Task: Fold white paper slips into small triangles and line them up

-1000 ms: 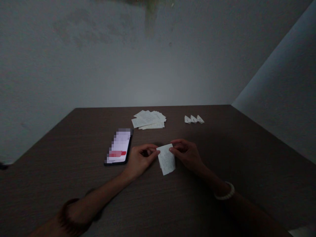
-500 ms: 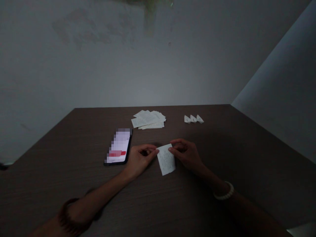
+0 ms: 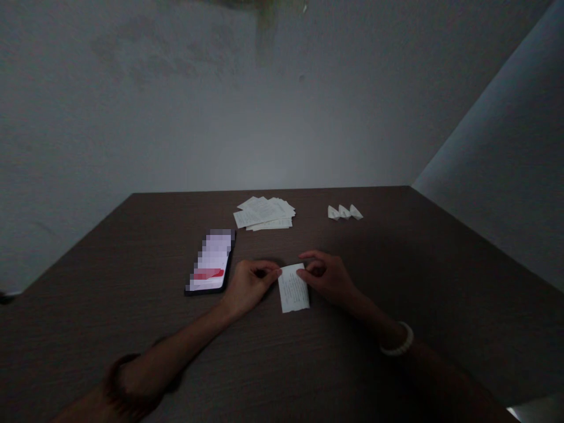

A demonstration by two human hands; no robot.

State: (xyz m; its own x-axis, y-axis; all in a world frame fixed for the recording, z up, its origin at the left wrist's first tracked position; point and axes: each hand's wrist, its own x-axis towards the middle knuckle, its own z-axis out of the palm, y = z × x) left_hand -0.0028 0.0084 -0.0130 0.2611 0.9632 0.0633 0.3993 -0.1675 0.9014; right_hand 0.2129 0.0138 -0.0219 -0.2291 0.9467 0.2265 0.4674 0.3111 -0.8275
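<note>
A small slip of printed white paper [image 3: 293,291] hangs between my two hands, its lower edge slightly ragged. My left hand [image 3: 251,285] pinches its upper left corner between thumb and forefinger. At the upper right corner, the thumb of my right hand [image 3: 330,279] lies on the paper's face, while the forefinger is lifted off above the edge. Whether another right finger supports the paper from behind is hidden. To the left of my left hand lies a phone [image 3: 211,264] with its screen lit, partly blurred out.
Toward the back of the brown wooden table [image 3: 132,247] lies a loose pile of printed paper slips [image 3: 264,212]. Three small folded paper pieces [image 3: 345,212] stand in a row to its right. A grey wall [image 3: 273,117] rises behind the table.
The paper has turned a little and its top edge has dropped slightly. My right forefinger has come up off the paper's edge. My left hand keeps its pinch.
</note>
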